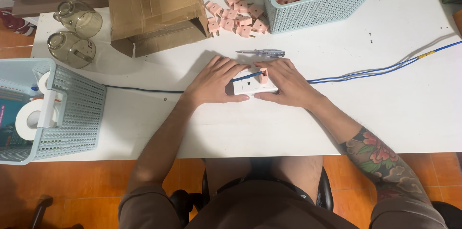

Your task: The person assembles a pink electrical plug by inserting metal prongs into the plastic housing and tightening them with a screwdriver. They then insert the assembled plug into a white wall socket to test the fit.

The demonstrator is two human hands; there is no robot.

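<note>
At the middle of the white table [337,128], my left hand [211,82] and right hand [284,82] both grasp a white socket block [250,85] holding a pink plug [263,75].

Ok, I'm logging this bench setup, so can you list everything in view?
white socket block: one, table centre, under both hands
pink plug: one, on the block
loose pink plugs: a dozen or so, top centre
blue wire: one, runs right
clear-handled screwdriver: one, above hands
pale blue mesh baskets: two, top right, left edge
brown cardboard box: one, top left
smoky glass cups: two, far left
white table: one
left hand: on block
right hand: on block
</note>
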